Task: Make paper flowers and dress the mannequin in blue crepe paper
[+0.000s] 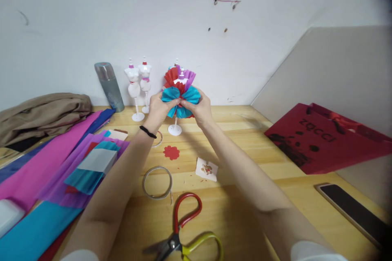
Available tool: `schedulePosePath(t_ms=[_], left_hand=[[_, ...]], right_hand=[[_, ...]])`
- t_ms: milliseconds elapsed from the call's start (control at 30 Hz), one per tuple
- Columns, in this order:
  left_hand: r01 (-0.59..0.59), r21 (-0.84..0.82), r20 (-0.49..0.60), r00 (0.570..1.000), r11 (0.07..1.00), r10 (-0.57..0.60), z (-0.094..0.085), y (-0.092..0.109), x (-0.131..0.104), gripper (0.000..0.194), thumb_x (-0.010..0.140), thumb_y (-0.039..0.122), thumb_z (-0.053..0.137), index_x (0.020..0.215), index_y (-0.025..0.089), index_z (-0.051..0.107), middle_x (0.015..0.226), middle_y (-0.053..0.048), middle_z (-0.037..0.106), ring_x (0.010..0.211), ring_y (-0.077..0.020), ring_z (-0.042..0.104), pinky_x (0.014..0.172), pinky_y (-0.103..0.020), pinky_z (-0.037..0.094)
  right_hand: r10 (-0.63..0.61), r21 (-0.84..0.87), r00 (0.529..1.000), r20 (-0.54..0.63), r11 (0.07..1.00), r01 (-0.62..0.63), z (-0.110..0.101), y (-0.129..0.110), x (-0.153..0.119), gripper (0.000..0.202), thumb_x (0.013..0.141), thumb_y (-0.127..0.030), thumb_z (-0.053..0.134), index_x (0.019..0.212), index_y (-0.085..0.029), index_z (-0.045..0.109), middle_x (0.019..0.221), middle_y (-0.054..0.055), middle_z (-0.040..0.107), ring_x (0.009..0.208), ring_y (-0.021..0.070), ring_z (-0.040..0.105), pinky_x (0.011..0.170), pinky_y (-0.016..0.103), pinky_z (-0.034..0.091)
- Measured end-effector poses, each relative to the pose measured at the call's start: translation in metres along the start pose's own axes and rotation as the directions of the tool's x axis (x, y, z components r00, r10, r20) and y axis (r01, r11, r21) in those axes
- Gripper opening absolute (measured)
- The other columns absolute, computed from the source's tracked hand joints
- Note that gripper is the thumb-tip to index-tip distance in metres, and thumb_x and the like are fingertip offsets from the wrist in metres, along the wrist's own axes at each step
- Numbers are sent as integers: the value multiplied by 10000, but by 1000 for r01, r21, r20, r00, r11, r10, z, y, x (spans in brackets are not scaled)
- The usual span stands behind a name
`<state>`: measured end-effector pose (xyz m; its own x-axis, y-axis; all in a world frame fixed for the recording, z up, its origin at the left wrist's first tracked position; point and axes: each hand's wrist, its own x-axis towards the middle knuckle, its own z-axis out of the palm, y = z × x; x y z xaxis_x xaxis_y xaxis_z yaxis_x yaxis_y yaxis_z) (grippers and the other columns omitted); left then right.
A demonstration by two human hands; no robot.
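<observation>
A small white dress-form mannequin (175, 130) stands upright on its round base, dressed in pleated red and purple paper. Across its front is a blue paper bow (191, 94). My left hand (158, 109) grips the bow from the left, and my right hand (200, 109) grips it from the right. Both thumbs press close together at the bow's middle; the other fingers are mostly hidden behind the paper. On the table below my hands lie a red scalloped paper piece (171, 153) and a small printed card (206, 169).
Two bare mannequins (134, 89) and a thermos (109, 87) stand by the wall. Coloured paper (33, 171) and brown cloth (45, 116) fill the left side. Scissors (173, 243) and a roll of tape (157, 182) lie in front. At right are a red bag (306, 142) and a phone (352, 212).
</observation>
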<state>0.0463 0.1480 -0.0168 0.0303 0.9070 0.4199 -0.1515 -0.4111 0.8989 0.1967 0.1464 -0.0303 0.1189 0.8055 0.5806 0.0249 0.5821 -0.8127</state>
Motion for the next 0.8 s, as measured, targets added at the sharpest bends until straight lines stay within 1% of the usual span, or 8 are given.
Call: schedulePosePath(t_ms=[133, 267, 400, 500, 633, 733, 800], left_hand=[[-10, 10, 1, 1000, 1000, 10, -1, -1, 0, 205, 619, 295, 826, 750, 229, 683, 803, -12, 775, 911, -306, 736, 862, -476, 599], [-28, 10, -9, 1000, 1000, 28, 0, -1, -1, 202, 606, 283, 833, 744, 235, 693, 790, 4, 776, 881, -295, 734, 850, -459, 604], [-38, 0, -27, 999, 999, 38, 4, 0, -1, 188, 615, 251, 825, 753, 223, 700, 780, 8, 773, 905, -308, 734, 867, -480, 596], [-50, -13, -34, 998, 999, 49, 6, 2, -2, 188, 614, 244, 830, 750, 220, 703, 785, 11, 774, 911, -308, 733, 885, -480, 589], [-15, -27, -10, 1000, 1000, 15, 4, 4, -2, 208, 605, 248, 842, 747, 212, 693, 785, -12, 776, 850, -290, 736, 857, -467, 593], [10, -35, 14, 1000, 999, -10, 0, 4, -2, 235, 609, 267, 851, 771, 209, 690, 813, -33, 782, 841, -286, 737, 842, -465, 593], [8, -40, 21, 1000, 999, -7, -1, 4, -2, 256, 603, 288, 860, 783, 219, 691, 835, -23, 787, 852, -281, 736, 839, -456, 596]], right_hand=[[-8, -3, 999, -33, 1000, 8, 2, 0, 0, 528, 600, -348, 851, 1071, -193, 670, 1059, 80, 762, 1018, 294, 707, 958, 492, 558], [-19, -27, 998, -52, 999, 18, 4, 0, -1, 530, 629, -352, 828, 1105, -193, 657, 1095, 88, 751, 1047, 288, 696, 962, 478, 556], [-30, -81, 994, -107, 996, 21, 7, -1, -1, 538, 636, -337, 814, 1128, -214, 635, 1106, 71, 745, 1036, 273, 695, 976, 476, 549], [-33, -85, 991, -127, 996, 22, 8, -2, -2, 536, 636, -314, 792, 1136, -216, 626, 1102, 71, 743, 1022, 269, 696, 989, 474, 540], [6, -53, 994, -106, 999, -11, 6, -4, -4, 475, 634, -349, 781, 1065, -198, 653, 1058, 84, 752, 1009, 286, 696, 973, 483, 541], [12, -46, 997, -77, 999, -16, 2, -5, -4, 387, 658, -372, 755, 1002, -213, 679, 1037, 59, 760, 1015, 288, 689, 974, 486, 535], [9, -46, 998, -66, 999, -12, 0, -5, -4, 321, 673, -371, 736, 949, -214, 694, 992, 42, 762, 988, 282, 688, 973, 481, 533]])
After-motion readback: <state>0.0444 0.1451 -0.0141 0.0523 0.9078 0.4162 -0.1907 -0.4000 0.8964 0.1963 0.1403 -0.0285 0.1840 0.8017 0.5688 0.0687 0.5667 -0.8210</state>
